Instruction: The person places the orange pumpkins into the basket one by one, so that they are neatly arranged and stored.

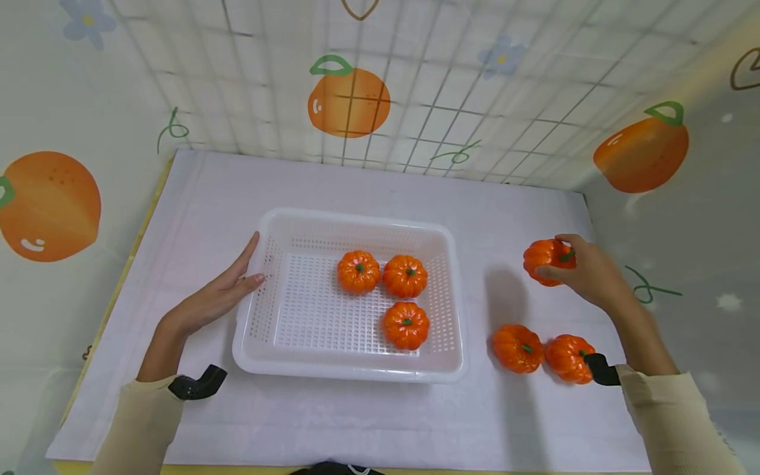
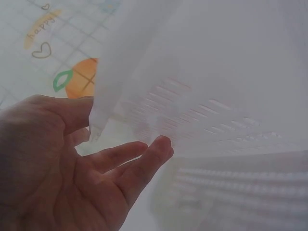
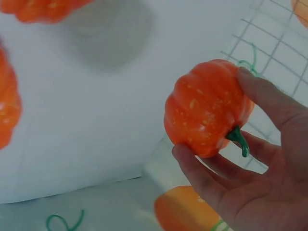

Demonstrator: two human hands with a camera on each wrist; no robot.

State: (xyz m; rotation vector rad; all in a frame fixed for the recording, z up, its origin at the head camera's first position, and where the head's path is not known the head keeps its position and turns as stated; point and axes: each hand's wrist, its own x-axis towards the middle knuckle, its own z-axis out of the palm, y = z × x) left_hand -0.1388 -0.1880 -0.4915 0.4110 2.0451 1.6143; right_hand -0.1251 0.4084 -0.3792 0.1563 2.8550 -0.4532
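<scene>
My right hand (image 1: pixel 590 270) holds a small orange toy pumpkin (image 1: pixel 543 261) above the table, right of the basket. In the right wrist view, thumb and fingers go round the pumpkin (image 3: pixel 209 108), its green stem facing the palm. A white perforated plastic basket (image 1: pixel 350 371) stands in the middle of the table. Inside it, toward the right, sit three like pumpkins (image 1: pixel 406 325). At the basket's left side is my left hand (image 1: pixel 216 297), fingers extended and touching the rim. Up close, the left wrist view shows those fingers (image 2: pixel 144 166) beside the slotted basket wall (image 2: pixel 231 86).
Two more orange pumpkins (image 1: pixel 518 348) lie side by side on the white-covered table (image 1: pixel 380 422), right of the basket and below my right hand. A wire grid (image 1: pixel 439 112) behind a printed cloth stands at the back. Printed cloth also hangs at both sides.
</scene>
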